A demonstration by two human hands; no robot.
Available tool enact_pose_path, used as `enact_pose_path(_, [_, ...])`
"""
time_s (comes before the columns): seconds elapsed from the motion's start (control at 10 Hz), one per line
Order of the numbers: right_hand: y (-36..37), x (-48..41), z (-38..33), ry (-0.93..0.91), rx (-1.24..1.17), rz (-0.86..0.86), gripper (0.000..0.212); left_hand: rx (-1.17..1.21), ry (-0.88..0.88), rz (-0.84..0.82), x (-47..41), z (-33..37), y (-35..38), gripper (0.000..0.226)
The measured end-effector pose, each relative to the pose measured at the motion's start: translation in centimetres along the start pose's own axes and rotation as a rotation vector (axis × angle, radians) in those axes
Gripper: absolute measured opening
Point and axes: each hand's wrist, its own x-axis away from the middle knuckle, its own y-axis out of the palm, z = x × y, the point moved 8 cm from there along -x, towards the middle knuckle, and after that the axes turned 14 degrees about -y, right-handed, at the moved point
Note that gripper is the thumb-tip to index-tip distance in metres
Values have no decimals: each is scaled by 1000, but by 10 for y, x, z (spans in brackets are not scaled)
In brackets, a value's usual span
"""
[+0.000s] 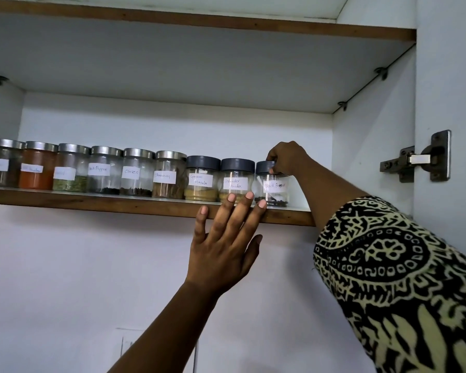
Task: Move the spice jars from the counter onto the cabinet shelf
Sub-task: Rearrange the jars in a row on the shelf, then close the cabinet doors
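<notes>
White cabinet interior (172,125), steel hinge (417,158)

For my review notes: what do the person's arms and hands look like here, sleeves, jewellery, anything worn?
Both hands are bare: no gloves, rings or bracelets visible on the left hand or the right hand. The left forearm is uncovered as far as the frame shows. The right arm wears a loose sleeve in a black and pale yellow paisley-like print, ending above the bare forearm.

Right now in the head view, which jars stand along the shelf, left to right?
Unreadable-label jar → orange powder jar → green spice jar → pepper → Cloves → Cinnamon → Garam Masala → Coriander Powder → Black Pepper.
</notes>
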Motion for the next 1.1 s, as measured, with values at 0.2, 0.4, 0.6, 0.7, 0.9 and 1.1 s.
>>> enact_pose_path(0.2, [5,-2,-5,-10,32,-10,27,-4,2,-13,0,0,0,65])
enact_pose_path(0.4, [6,1,-6,-7,39,-22,37,-3,-3,-69,1,0,-1,65])
enact_pose_path(0.6, [-23,46,-33,18,10,66,38,14,-40,-302,-2,1,-12,68])
enact_pose_path(0.7, [-43,93,-63,16,24,94,27,87,-66,-489,-5,-1,-21,71])
enact_pose_path(0.9, [-87,197,-121,67,-43,142,29,180,-112,-1027,-35,-5,-60,72])
enact_pose_path(1.1, [-166,294,-197,125,-59,228,26,438,-304,-853,-79,-17,-179,46])
